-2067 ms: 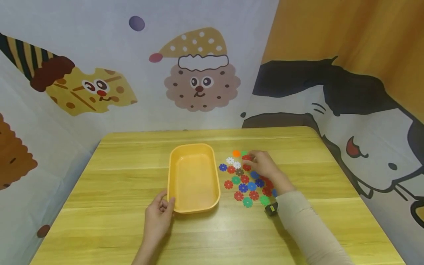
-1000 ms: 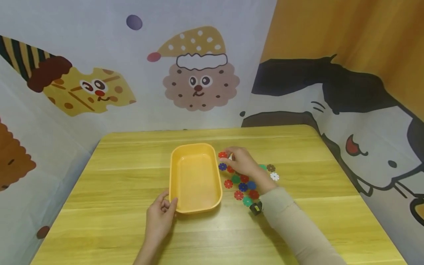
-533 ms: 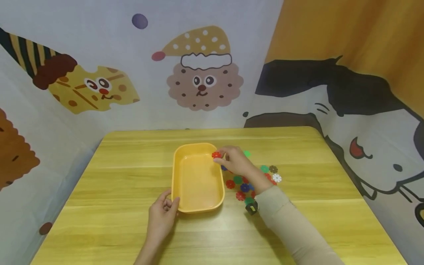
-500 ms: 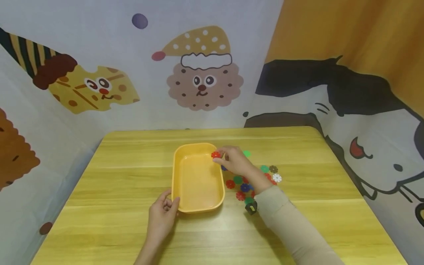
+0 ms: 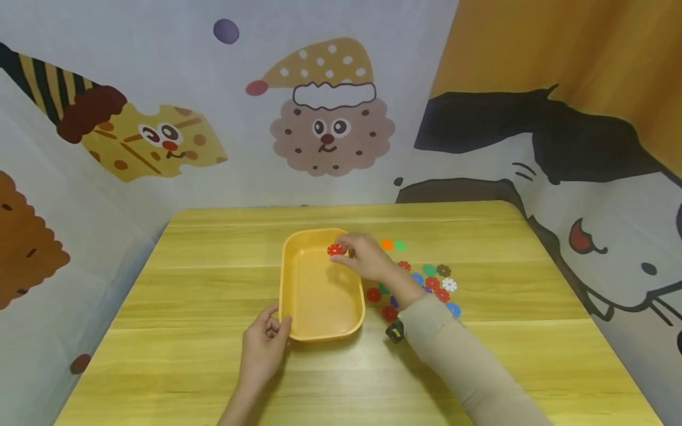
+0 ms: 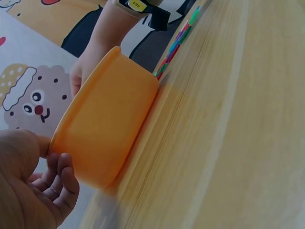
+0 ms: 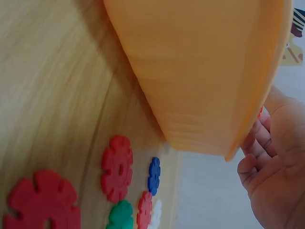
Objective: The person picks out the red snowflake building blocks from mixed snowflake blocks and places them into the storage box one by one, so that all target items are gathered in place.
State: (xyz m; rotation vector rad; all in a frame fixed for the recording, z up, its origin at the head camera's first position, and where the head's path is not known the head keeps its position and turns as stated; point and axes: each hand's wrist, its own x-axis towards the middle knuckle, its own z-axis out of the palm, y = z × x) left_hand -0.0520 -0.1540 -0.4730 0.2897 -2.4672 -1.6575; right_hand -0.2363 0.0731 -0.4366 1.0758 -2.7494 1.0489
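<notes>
A red snowflake-shaped plastic disc (image 5: 334,249) is pinched between the thumb and fingers of my right hand (image 5: 366,255), above the far right part of a yellow plastic tray (image 5: 322,296). My left hand (image 5: 264,349) grips the tray's near left corner, thumb over the rim. In the left wrist view the left hand (image 6: 35,179) holds the rim of the tray (image 6: 109,114), whose base rests on the table. The right wrist view shows the right hand (image 7: 281,152) beyond the tray's wall (image 7: 205,71), with the pinched disc mostly hidden.
Several loose snowflake discs, such as a white one (image 5: 450,284), an orange one (image 5: 386,244) and a blue one (image 7: 154,176), lie on the wooden table (image 5: 213,266) right of the tray. My right forearm covers some of them. A printed cloth (image 5: 213,189) stands behind.
My right hand has gone from the loose discs leftward, picked up a red disc and carried it over the tray's rim. The left hand keeps its grip on the tray.
</notes>
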